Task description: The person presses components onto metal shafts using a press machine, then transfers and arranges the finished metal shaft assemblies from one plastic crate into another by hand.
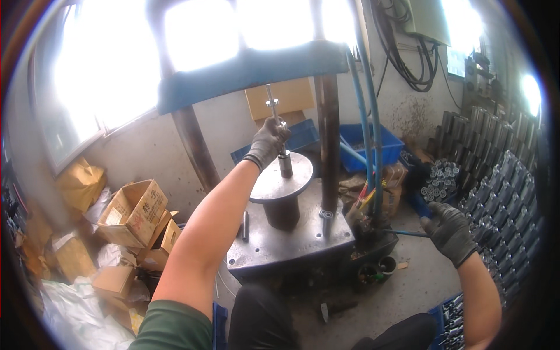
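My left hand (268,142), in a grey glove, is closed around an upright metal rod (272,102) beneath the blue crossbeam of a press. Under that hand, a short shiny cylinder (285,164) stands on a round metal plate (300,170). The plate rests on a dark pedestal (281,213) on the press table (262,254). Off to the right, my right hand (452,234), also gloved, is at the end of a thin blue lever (405,233), its fingers loosely curled. The lever's end is hidden by the hand.
The press's blue crossbeam (251,73) and dark posts (329,140) frame the work. Cardboard boxes (134,213) crowd the left. Stacked metal tubes (507,198) fill the right, beside a pile of round parts (440,179). A blue bin (388,143) stands behind the hoses (378,175).
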`<state>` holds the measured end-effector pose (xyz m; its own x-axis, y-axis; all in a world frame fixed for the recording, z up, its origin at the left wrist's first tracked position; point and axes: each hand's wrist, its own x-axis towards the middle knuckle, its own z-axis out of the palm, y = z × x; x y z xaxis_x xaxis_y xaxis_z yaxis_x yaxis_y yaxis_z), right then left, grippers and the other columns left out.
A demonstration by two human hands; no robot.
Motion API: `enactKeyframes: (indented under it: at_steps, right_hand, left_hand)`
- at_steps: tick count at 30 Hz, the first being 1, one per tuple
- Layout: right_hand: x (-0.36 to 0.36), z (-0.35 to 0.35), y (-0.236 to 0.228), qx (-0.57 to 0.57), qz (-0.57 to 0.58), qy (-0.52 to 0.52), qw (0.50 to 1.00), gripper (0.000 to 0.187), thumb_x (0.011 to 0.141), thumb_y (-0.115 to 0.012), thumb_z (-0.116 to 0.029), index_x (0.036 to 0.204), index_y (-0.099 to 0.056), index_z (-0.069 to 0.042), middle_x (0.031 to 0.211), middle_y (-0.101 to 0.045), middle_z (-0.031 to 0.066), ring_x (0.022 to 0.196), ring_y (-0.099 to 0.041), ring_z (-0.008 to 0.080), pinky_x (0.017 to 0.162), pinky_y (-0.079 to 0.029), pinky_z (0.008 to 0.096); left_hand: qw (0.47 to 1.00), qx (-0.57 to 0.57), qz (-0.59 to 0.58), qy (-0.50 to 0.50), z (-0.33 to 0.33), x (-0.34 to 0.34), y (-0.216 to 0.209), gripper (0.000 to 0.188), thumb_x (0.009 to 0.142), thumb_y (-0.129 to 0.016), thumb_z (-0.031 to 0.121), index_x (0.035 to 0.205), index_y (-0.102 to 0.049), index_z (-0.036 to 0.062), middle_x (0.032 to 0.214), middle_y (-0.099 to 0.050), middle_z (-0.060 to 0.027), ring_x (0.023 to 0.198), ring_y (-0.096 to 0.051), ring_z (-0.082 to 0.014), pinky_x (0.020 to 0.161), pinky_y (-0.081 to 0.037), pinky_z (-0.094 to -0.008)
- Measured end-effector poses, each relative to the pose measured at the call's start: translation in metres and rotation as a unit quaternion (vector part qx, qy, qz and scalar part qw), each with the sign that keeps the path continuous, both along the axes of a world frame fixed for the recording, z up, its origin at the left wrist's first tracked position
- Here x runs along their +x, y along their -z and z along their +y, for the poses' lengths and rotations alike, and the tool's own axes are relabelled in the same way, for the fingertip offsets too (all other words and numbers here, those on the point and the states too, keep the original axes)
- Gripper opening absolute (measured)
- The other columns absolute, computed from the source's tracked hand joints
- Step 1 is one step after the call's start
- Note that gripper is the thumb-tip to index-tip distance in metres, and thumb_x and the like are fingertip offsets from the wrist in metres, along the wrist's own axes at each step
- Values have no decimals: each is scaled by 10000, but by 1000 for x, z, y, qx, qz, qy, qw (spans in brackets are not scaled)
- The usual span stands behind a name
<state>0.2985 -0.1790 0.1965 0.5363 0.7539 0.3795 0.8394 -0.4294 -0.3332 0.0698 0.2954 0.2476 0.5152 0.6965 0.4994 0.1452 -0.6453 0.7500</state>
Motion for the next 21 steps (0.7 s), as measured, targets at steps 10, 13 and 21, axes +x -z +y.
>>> enactKeyframes:
  at_steps: [10,13,21]
  right_hand:
    - [-21,8,-3,-141,-80,-38,986,588,957,-634,-453,1312,-657,15,1201,-712,228,1123,-697,333,984,-538,418]
    - [-22,8,5,-74,-119,-44,989,446,886,-711,-338,1151,-730,21,1067,-738,221,985,-722,363,904,-561,429]
    - [-41,2,-28,-263,-20,-52,963,540,924,-634,-453,1281,-701,-53,1171,-733,208,1083,-704,365,970,-547,436]
  left_hand:
    - [998,51,34,18,17,3,2,423,1010,-684,344,1292,-509,81,1048,-644,-128,951,-641,-203,829,-552,-371]
    - [997,60,28,30,27,0,11,393,1011,-688,311,1278,-515,81,1041,-640,-118,951,-632,-190,830,-547,-362]
    - [999,31,37,-15,-14,-5,5,389,974,-737,238,1272,-522,111,1061,-589,-36,970,-580,-158,872,-524,-341]
